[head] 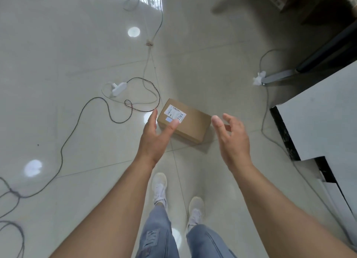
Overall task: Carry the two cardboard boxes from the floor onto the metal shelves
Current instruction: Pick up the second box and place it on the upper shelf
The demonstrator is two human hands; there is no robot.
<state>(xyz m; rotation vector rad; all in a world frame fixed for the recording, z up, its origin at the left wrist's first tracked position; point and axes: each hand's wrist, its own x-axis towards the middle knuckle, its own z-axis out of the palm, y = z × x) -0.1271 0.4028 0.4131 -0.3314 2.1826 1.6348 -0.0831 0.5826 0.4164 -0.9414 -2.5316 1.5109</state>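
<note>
Both my hands are spread, gripping nothing: left hand [154,137] and right hand [231,141] hover either side of the box [190,125] on the floor [77,45].

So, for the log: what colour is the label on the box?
White, with a small pale blue patch, on the brown cardboard box; head view.

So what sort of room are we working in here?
Probably an office or stockroom, indoors: a glossy tiled floor, loose cables with a white power adapter, and a labelled cardboard box on the floor. No shelves clearly in view.
</note>
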